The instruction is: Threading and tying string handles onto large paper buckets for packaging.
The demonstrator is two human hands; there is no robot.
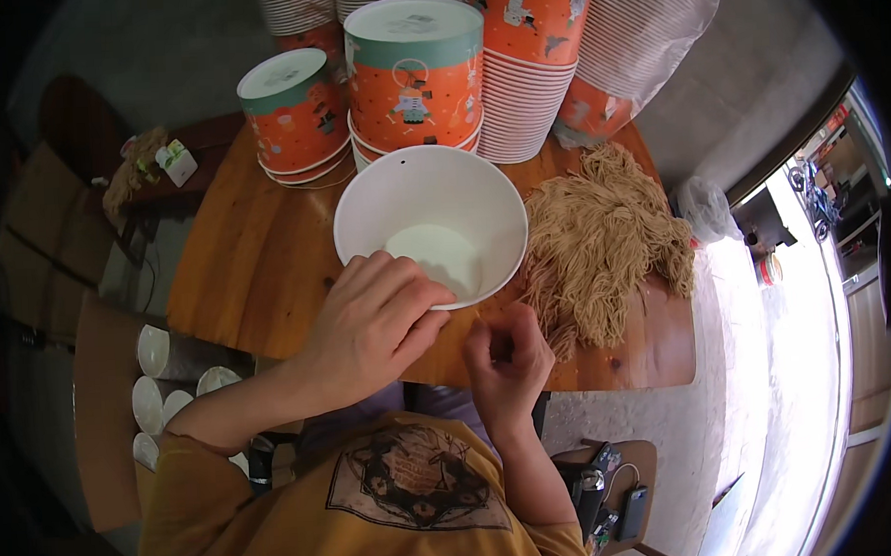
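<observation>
A white paper bucket is tipped toward me at the table's near side, its inside showing and a small dark hole just under its far rim. My left hand is closed on the bucket's near rim, thumb and forefinger pinching the edge. Just right of it, below the rim, my right hand has its fingers curled in a pinch. A faint thin strand seems to show at those fingertips, too fine to name. Beside my right hand lies a heap of tan strings.
Upside-down orange and green buckets stand in stacks along the far side of the wooden table. A plastic-wrapped stack is at far right. On the left, a cardboard box holds white cylinders. A stool with a phone stands lower right.
</observation>
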